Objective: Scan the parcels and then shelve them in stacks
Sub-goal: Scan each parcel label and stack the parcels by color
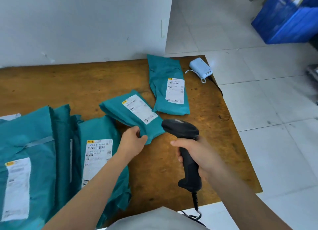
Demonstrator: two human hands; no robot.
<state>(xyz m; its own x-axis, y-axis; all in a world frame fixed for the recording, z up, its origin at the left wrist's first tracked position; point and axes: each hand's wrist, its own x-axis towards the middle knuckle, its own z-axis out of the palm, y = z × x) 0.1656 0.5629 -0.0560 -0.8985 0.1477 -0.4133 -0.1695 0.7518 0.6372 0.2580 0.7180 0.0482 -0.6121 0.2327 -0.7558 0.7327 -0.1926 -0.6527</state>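
Teal plastic mailer parcels lie across the brown wooden table [51, 85], and the one in work is the held parcel [132, 111], which sits near the table centre with its label [139, 108] facing up. The left hand [133, 142] pinches the near corner of this parcel between thumb and fingers, closed on the film. The parcel's long axis runs diagonally, from the gripped near-right corner away to the far left, so the label lies up and left of the grip. The right hand [197, 154] is wrapped fully around the handle of the black barcode scanner [184, 143], whose head sits just beside the parcel's near-right edge and points towards the far left, roughly along that axis. The right hand is therefore the nearer one to the barcode. The step in hand appears to be scanning; the next move likely requires tilting the scanner head down onto the label. A second parcel [169, 87] lies well apart to the far right, a stack of larger parcels [34, 143] at the left, a white power bank [200, 68] at the table's far corner
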